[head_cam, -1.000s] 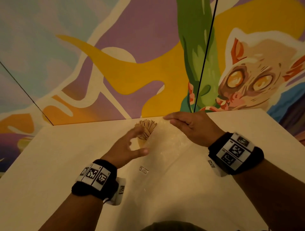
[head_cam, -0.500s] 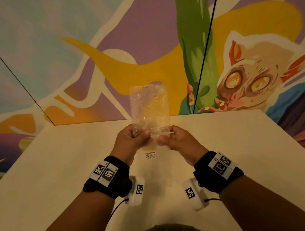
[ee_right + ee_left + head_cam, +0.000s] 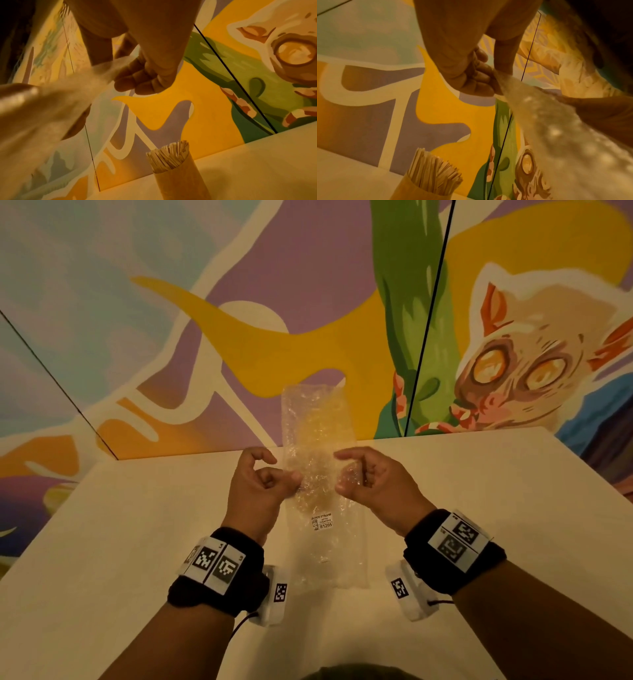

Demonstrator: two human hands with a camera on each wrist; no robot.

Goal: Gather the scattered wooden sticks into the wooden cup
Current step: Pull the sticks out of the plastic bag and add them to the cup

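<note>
I hold a crinkled clear plastic bag (image 3: 318, 422) upright above the table, a small white label (image 3: 322, 521) on its lower half. My left hand (image 3: 274, 477) pinches its left edge and my right hand (image 3: 352, 479) pinches its right edge. In the head view the bag hides the wooden cup. The left wrist view shows the cup (image 3: 412, 189) full of upright wooden sticks (image 3: 433, 171) below my left hand (image 3: 476, 75) and the bag (image 3: 556, 128). From the right wrist I see the cup (image 3: 180, 182), the sticks (image 3: 169, 157), my right hand (image 3: 142, 75) and the bag (image 3: 51, 101).
The cream table (image 3: 137, 542) ends at a painted mural wall (image 3: 239, 302) just behind the cup. I see no loose sticks on the parts of the table in view.
One second ago the bag lay on the table by the cup with my hands reaching for it. Both hands took hold, lifted it upright, and have since moved apart to its side edges.
</note>
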